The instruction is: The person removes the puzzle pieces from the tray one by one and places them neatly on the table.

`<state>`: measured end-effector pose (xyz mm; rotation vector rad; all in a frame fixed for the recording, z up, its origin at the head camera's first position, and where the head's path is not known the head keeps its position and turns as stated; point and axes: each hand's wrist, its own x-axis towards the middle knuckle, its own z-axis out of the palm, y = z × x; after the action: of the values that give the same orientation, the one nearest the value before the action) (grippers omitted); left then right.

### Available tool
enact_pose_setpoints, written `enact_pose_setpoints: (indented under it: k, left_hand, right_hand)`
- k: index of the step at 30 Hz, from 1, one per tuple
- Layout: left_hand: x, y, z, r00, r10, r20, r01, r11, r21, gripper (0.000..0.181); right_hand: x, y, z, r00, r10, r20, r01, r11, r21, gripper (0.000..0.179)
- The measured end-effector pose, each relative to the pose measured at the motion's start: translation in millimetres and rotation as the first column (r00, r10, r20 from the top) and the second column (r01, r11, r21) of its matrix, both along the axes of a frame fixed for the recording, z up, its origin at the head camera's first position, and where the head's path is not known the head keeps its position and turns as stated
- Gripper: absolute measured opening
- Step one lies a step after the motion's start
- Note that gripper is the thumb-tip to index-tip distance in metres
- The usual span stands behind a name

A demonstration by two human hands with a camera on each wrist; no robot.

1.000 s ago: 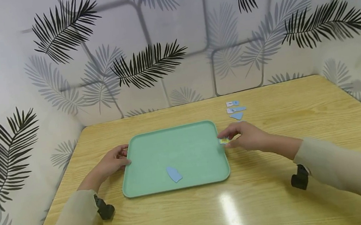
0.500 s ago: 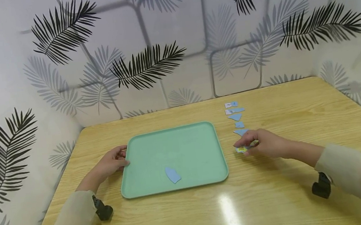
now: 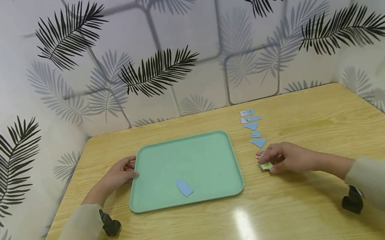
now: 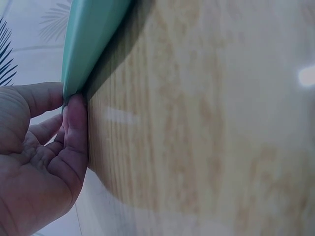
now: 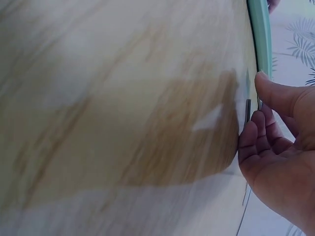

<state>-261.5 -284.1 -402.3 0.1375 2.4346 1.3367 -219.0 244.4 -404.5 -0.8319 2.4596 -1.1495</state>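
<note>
My left hand [image 3: 119, 174] holds the left rim of the green tray [image 3: 189, 157]. In the left wrist view its thumb lies against the rim and its curled fingers reach under the edge. One light blue puzzle piece [image 3: 184, 187] lies inside the tray, near its front side. To the right of the tray, my right hand [image 3: 289, 158] pinches a puzzle piece with a yellow print [image 3: 266, 166] between thumb and fingers, close over the table. Right behind it, a piece with red and white markings [image 3: 259, 155] is partly covered by the fingers.
A column of light blue and whitish puzzle pieces, among them a pointed one [image 3: 258, 142] and a small one [image 3: 255, 133], runs toward the back of the wooden table [image 3: 190, 229]. A leaf-patterned wall [image 3: 190, 96] stands behind the table.
The right hand has moved from the tray's right rim to the right and toward me, carrying the yellow-printed puzzle piece. More blue pieces show behind it. The left hand stays on the tray.
</note>
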Motion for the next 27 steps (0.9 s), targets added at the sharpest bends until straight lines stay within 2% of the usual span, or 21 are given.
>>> enact_pose_setpoints:
  k: [4,15,27]
  left_hand:
    - [1.0,0.0,-0.7,1.000,0.001,0.002,-0.001,1.000,0.002,0.066]
    - [-1.6,-2.6,-3.1,1.000,0.010,0.005,-0.010,1.000,0.005,0.065]
    - [-3.4,-2.7,-4.3,1.000,0.014,0.004,-0.014,1.000,-0.010,0.065]
  right_hand:
    - [-0.7,3.3,-2.2,1.000,0.017,-0.027,-0.017,1.000,-0.003,0.029]
    - [-1.8,8.6,-5.8,1.000,0.028,0.003,-0.028,1.000,-0.006,0.028]
    - [-2.0,8.8,-7.8,0.999,0.030,-0.016,-0.030,1.000,0.004,0.030]
